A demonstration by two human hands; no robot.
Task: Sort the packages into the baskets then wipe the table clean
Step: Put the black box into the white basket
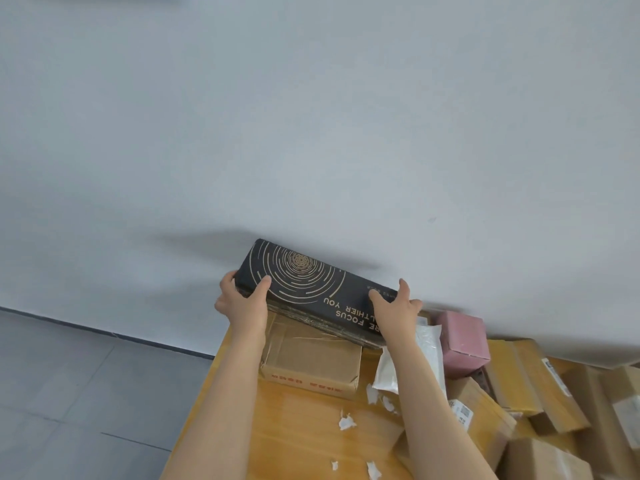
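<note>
A long black box (304,289) printed with gold spiral rings and pale lettering is held tilted above the far end of the wooden table (294,434), close to the white wall. My left hand (242,299) grips its left end, thumb on the top face. My right hand (393,304) grips it near the right end, fingers over the far edge. Under the box lies a brown taped carton (311,362). To the right are a white padded mailer (424,355), a pink box (462,337) and several brown cartons (526,379). No basket is in view.
Torn white paper scraps (346,421) lie on the tabletop near my forearms. The white wall (311,133) stands right behind the table. Grey floor tiles (86,393) stretch to the left of the table's edge.
</note>
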